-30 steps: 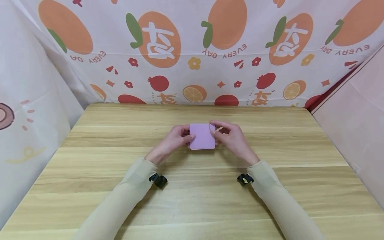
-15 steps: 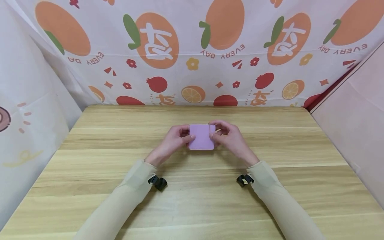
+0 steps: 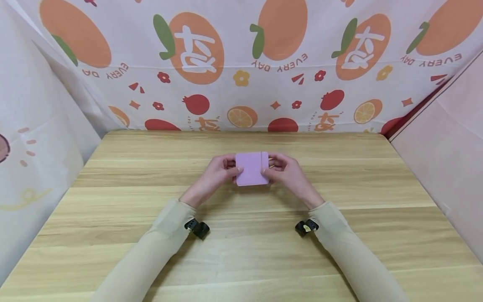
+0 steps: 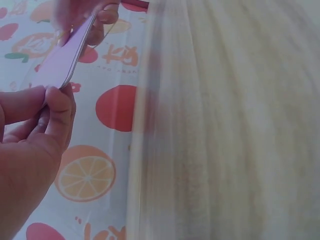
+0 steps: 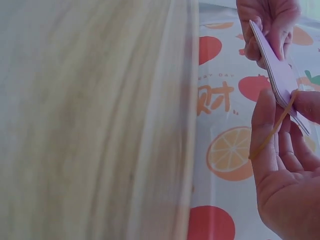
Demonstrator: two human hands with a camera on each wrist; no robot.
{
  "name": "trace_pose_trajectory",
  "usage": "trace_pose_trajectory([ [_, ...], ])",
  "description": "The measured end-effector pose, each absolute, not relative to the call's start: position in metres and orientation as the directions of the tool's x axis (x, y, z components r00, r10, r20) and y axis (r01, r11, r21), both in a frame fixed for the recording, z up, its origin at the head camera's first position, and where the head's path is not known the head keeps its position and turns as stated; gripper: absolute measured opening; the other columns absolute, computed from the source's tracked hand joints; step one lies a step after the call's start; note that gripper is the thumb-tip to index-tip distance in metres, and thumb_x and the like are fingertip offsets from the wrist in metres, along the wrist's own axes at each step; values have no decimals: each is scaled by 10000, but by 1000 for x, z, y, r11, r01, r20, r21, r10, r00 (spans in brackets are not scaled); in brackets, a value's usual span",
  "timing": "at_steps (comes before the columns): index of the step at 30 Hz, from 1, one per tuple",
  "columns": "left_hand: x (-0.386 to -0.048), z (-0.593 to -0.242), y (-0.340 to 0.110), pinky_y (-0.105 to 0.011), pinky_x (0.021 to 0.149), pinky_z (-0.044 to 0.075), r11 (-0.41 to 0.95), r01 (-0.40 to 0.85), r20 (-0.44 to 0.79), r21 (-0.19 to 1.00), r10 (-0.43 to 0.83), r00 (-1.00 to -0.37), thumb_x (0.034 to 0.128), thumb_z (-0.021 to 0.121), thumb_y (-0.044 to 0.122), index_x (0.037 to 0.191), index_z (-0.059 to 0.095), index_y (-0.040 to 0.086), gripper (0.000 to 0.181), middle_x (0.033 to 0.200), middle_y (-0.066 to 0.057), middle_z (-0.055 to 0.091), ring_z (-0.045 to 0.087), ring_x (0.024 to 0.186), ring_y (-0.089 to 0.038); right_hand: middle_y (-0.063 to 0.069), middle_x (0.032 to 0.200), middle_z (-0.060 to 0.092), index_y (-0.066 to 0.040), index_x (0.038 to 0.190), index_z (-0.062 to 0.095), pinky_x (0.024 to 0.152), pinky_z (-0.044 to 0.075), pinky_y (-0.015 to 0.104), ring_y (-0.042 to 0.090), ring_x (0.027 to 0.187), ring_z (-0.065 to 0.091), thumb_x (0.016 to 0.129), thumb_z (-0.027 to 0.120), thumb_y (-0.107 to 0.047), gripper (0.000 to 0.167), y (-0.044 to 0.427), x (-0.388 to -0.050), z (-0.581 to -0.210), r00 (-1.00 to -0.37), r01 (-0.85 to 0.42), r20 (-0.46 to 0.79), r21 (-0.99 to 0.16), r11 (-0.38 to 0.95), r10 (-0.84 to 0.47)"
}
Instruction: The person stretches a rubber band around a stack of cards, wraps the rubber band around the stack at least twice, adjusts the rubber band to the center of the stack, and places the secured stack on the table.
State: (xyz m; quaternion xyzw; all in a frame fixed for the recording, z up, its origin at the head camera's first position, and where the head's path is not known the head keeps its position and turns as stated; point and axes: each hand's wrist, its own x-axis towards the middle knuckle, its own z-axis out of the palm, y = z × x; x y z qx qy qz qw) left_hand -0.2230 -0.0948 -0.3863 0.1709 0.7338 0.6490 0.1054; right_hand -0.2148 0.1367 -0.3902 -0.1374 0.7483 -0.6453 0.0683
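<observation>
A thin stack of lilac square cards (image 3: 250,170) is held up above the table between both hands. The left hand (image 3: 211,176) pinches its left edge, thumb in front and fingers behind. On the opposite edge the right hand (image 3: 290,176) has its thumb on the face and its other fingers behind. A tan rubber band (image 5: 272,132) runs across the cards near their right edge; in the right wrist view it stretches from the cards' edge to a finger of that hand. The left wrist view shows the cards (image 4: 65,57) edge-on, tilted.
The wooden table (image 3: 241,251) extends around both forearms. A fruit-print cloth (image 3: 241,92) hangs behind its far edge, with pale cloths at the left and right sides. A small black device (image 3: 198,229) is on the left wrist, another (image 3: 306,227) on the right.
The band's line across the cards has become straighter and lies slightly further in from the right edge. The right fingers have drawn down behind the cards, and the cards sit slightly higher in view.
</observation>
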Motion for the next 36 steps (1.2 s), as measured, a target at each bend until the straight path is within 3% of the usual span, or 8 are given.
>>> trace_pose_trajectory([
  [9, -222, -384, -92, -261, 604, 456, 35, 53, 41, 998, 283, -958, 925, 595, -41, 1023, 619, -91, 112, 790, -67, 620, 539, 643, -122, 200, 1099, 642, 23, 1290, 561, 777, 565, 418, 337, 907, 654, 934, 668, -99, 390, 134, -213, -395, -924, -16, -11, -998, 68, -381],
  [18, -222, -373, -97, -280, 640, 445, -21, 14, 18, 1000, 205, -979, 940, 581, -7, 1159, 603, -81, 232, 847, -46, 636, 543, 681, -115, 317, 1038, 565, 127, 1213, 530, 853, 541, 373, 201, 854, 650, 1014, 540, -89, 294, 121, -211, -403, -894, 92, -6, -981, -169, -448],
  [22, -222, -371, -101, -271, 618, 433, -8, 12, 13, 1000, 137, -990, 940, 577, -17, 1136, 610, -81, 209, 816, -25, 626, 534, 660, -109, 405, 1168, 514, 148, 1294, 473, 935, 500, 408, 224, 958, 645, 1032, 463, -25, 314, 116, -213, -407, -854, 78, 18, -984, -162, -520],
  [26, -223, -369, -101, -240, 586, 411, -33, 22, 26, 999, 117, -993, 945, 574, -16, 1121, 605, -83, 191, 823, -25, 618, 527, 654, -111, 386, 1229, 524, 146, 1324, 465, 939, 497, 407, 244, 1005, 657, 1007, 429, 65, 329, 116, -212, -405, -844, 58, -1, -994, -91, -537],
  [29, -223, -367, -99, -222, 586, 406, -82, 19, 28, 996, 113, -993, 944, 574, -21, 1123, 595, -87, 192, 823, -19, 623, 529, 662, -101, 326, 1186, 596, 140, 1259, 539, 899, 518, 416, 281, 999, 677, 977, 496, 76, 292, 117, -209, -401, -853, 14, -3, -1000, -16, -522],
  [36, -223, -362, -103, -217, 600, 402, -300, -50, -37, 953, 47, -998, 943, 539, -66, 1085, 575, -86, 148, 760, -17, 618, 516, 644, -106, 216, 1015, 704, 111, 1112, 670, 833, 542, 459, 290, 892, 706, 930, 675, -67, 255, 118, -201, -397, -843, -74, 22, -995, 74, -537],
])
